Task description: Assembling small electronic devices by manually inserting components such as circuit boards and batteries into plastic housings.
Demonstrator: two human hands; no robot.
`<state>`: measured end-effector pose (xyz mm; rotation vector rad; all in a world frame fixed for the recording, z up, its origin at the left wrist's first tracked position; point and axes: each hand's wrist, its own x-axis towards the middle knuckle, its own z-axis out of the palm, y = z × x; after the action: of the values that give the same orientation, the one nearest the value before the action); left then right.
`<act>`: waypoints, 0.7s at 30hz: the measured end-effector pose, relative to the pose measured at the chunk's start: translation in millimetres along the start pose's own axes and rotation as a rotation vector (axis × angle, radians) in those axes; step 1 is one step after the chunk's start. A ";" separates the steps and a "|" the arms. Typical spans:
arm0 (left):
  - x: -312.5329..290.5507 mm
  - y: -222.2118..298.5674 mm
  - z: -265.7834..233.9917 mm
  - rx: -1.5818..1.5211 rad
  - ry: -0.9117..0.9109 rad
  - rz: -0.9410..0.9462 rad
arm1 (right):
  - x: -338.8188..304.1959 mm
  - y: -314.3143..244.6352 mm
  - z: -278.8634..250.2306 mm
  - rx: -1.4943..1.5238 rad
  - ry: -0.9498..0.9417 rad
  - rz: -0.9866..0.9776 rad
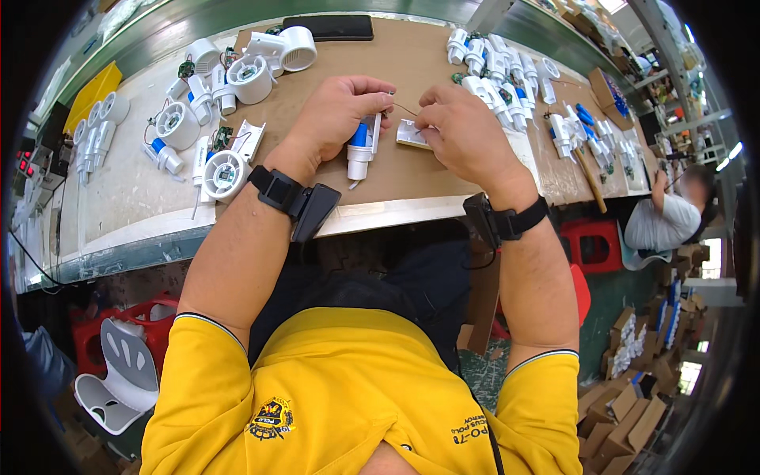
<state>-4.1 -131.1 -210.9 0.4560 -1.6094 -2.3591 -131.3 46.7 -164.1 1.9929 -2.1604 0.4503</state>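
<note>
Over the near middle of the brown board, my left hand (pixel 332 115) is closed, thumb and forefinger pinched together at a small part. Below those fingers is a white plastic handle housing (pixel 359 165) with a blue battery cell (pixel 361 136) in it; the curled fingers grip its upper end, mostly hidden. A thin reddish wire (pixel 408 109) runs from the pinch toward my right hand (pixel 475 138). The right fingers are closed on the edge of a small white plastic cover piece (pixel 410 134), just right of the housing. What the right fingertips touch exactly is partly hidden.
Similar white housings, round fan heads (pixel 249 77) and green circuit boards lie at left. Several white handles with blue cells (pixel 495 71) lie at right, near a wooden-handled tool (pixel 587 178). A black flat case (pixel 328 28) lies at the back. A person (pixel 669 210) sits far right.
</note>
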 end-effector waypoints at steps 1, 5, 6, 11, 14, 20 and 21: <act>0.4 -0.6 -1.4 -0.004 -0.005 -0.004 | 0.7 0.6 0.1 0.000 0.001 -0.003; 1.3 -1.3 -3.4 -0.084 -0.050 -0.040 | 1.0 3.0 0.1 0.120 -0.033 0.005; 1.2 -0.9 -3.5 -0.083 -0.050 -0.039 | -0.8 0.7 -0.1 0.188 0.000 -0.032; 0.6 -0.6 -4.8 -0.054 -0.032 -0.080 | 1.2 -3.0 1.0 0.328 -0.006 -0.122; 2.7 -3.4 -6.4 -0.049 -0.053 -0.060 | 3.5 -8.3 -1.4 0.315 -0.008 -0.142; 1.3 -0.7 -7.8 -0.066 -0.083 -0.069 | 6.5 -7.7 4.0 0.340 -0.088 -0.055; 0.1 0.5 -8.2 -0.071 -0.095 -0.085 | 7.3 -7.2 3.2 0.340 -0.087 -0.054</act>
<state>-1.0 -138.3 -213.3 0.4111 -1.5685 -2.5273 -124.6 38.3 -164.0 2.2747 -2.1951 0.7829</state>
